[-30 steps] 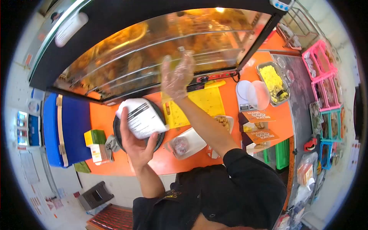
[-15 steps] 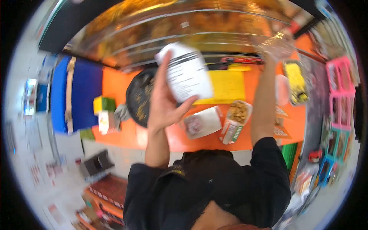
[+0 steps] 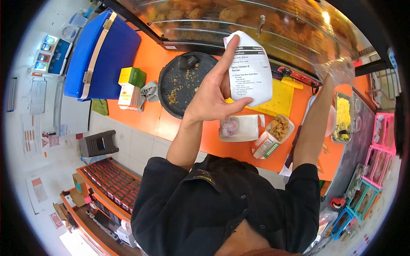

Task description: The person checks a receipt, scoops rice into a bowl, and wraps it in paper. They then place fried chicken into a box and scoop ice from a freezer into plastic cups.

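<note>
A white printed receipt (image 3: 247, 77) is pinched between the thumb and fingers of my left hand (image 3: 211, 96), held up over the counter. My right hand (image 3: 335, 72), covered by a clear plastic glove, is raised near the right end of the glass display case; its fingers are blurred and I cannot make out what they hold. Below the receipt lie a white open box (image 3: 250, 128) with a wrapped reddish item and, beside it, a carton (image 3: 265, 145) of fried pieces (image 3: 279, 127). The black round tray (image 3: 177, 89) with crumbs is left of the receipt.
A blue cooler box (image 3: 106, 55) stands at the left of the orange counter (image 3: 149, 128), near a yellow-green box (image 3: 132, 77). The glass display case (image 3: 205, 25) runs along the back. A container of yellow food (image 3: 343, 111) sits at right, near colourful baskets (image 3: 378, 158).
The view has turned, so the counter now slants down to the right. The receipt is sharper and appears farther right, still in my left hand. My right hand stays raised by the case.
</note>
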Available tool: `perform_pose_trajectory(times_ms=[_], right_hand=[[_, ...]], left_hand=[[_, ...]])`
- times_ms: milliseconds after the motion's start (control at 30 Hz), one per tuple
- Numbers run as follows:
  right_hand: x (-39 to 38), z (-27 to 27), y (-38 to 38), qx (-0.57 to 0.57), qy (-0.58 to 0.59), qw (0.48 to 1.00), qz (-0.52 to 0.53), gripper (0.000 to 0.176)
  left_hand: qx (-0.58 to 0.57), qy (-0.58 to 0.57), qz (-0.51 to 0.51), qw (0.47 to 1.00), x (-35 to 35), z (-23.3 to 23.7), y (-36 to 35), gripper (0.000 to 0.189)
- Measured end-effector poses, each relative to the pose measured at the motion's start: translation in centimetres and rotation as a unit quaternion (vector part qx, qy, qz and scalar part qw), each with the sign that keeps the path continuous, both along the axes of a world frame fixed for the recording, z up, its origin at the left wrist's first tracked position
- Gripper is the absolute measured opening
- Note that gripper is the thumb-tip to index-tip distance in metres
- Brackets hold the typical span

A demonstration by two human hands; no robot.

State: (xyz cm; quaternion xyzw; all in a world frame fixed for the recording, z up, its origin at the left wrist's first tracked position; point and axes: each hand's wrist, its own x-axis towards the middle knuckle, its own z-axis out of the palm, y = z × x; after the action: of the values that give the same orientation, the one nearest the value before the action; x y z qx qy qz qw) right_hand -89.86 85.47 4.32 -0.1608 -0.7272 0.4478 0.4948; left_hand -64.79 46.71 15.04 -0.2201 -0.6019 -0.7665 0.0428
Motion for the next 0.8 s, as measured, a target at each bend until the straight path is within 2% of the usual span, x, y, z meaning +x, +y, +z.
perform_pose_trajectory(times_ms=[133,233,267,367,400,433,500,533,600,633,700,733,800], right_hand=[[1.6,0.9,-3.8,0.135,0.096,0.983,0.074,0.015],[5.1,5.0,-7.5,0.111,-0.100,0.988,-0.036,0.021],[5.2,4.4,-8.5,0.123,-0.097,0.987,-0.029,0.023],[5.3,1.8,-13.7,0.195,0.013,0.979,0.051,0.029],[5.3,1.4,-14.9,0.214,0.042,0.972,0.088,0.032],[5.9,1.8,-15.6,0.222,0.044,0.964,0.139,0.034],[7.7,3.9,-15.1,0.210,-0.035,0.934,0.286,0.030],[7.1,2.8,-13.8,0.232,-0.001,0.927,0.293,0.029],[5.2,0.0,-11.4,0.278,0.068,0.905,0.314,0.029],[4.7,0.0,-9.4,0.307,0.007,0.922,0.237,0.031],[3.6,1.0,-5.2,0.276,-0.182,0.922,0.203,0.035],[2.4,0.7,-3.6,0.261,-0.212,0.919,0.204,0.036],[-0.6,1.6,-3.2,0.403,-0.222,0.873,0.162,0.047]], left_hand=[[0.032,-0.006,-0.011,0.999,0.6,0.4,1.6,0.109],[0.004,0.016,0.025,1.000,0.7,0.5,2.2,0.110],[-0.010,0.012,0.047,0.999,1.2,0.6,2.4,0.110],[-0.079,0.066,0.055,0.993,0.8,0.4,3.3,0.108],[-0.049,0.045,0.032,0.997,0.6,0.2,3.6,0.104],[-0.066,0.035,0.040,0.996,0.7,0.1,3.8,0.100],[-0.117,0.038,0.081,0.989,0.8,-0.6,3.3,0.087],[-0.132,-0.015,0.106,0.985,1.3,-0.9,3.0,0.077],[-0.151,-0.041,0.144,0.977,1.9,-3.2,1.6,0.055],[-0.179,-0.057,0.184,0.965,2.5,-4.7,0.4,0.045],[-0.181,-0.114,0.196,0.957,4.0,-7.2,-0.5,0.040],[-0.197,-0.146,0.196,0.950,4.5,-8.1,-0.7,0.041],[-0.244,-0.197,0.164,0.935,5.0,-9.3,0.1,0.050]])
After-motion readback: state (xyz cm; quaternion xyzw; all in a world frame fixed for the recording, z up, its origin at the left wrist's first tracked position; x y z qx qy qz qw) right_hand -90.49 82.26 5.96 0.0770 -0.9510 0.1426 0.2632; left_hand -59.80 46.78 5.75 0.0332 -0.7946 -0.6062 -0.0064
